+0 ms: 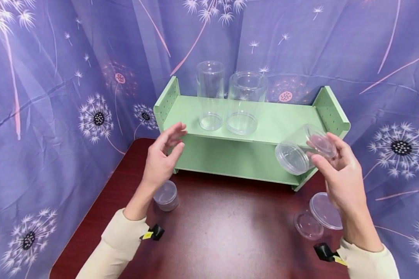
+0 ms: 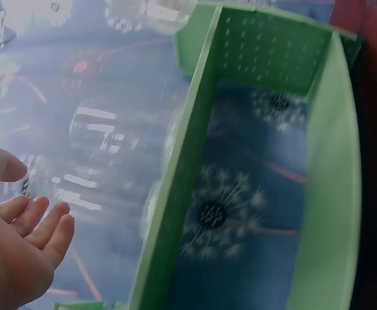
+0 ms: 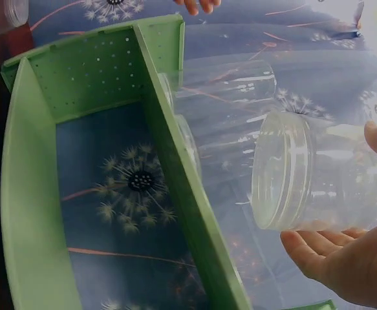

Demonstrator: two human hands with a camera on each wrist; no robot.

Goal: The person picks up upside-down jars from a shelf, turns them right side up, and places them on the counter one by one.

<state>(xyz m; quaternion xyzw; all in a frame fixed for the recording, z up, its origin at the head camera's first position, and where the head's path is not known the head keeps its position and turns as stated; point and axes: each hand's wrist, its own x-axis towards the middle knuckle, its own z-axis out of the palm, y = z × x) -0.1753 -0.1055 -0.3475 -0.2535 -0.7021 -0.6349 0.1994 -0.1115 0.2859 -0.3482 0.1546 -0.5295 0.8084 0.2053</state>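
Observation:
My right hand (image 1: 347,182) grips a clear plastic jar (image 1: 293,158) near one end, thumb on one side and fingers on the other. That jar is tilted over the right part of the green shelf (image 1: 230,157), its wide ribbed end toward the lower left. In the right wrist view the jar (image 3: 282,171) shows its ridged rim. My left hand (image 1: 162,157) hovers before the shelf's left end with fingers loosely bent and nothing in them. On the top board stand a tall narrow clear jar (image 1: 210,122) and a wider clear jar (image 1: 242,123), side by side.
A small clear tub (image 1: 167,197) sits on the dark red table (image 1: 223,232) by my left forearm. Two round clear lids, a larger lid (image 1: 325,211) and a smaller lid (image 1: 309,226), lie at right. Purple dandelion-patterned cloth (image 1: 293,42) hangs behind and beside the shelf.

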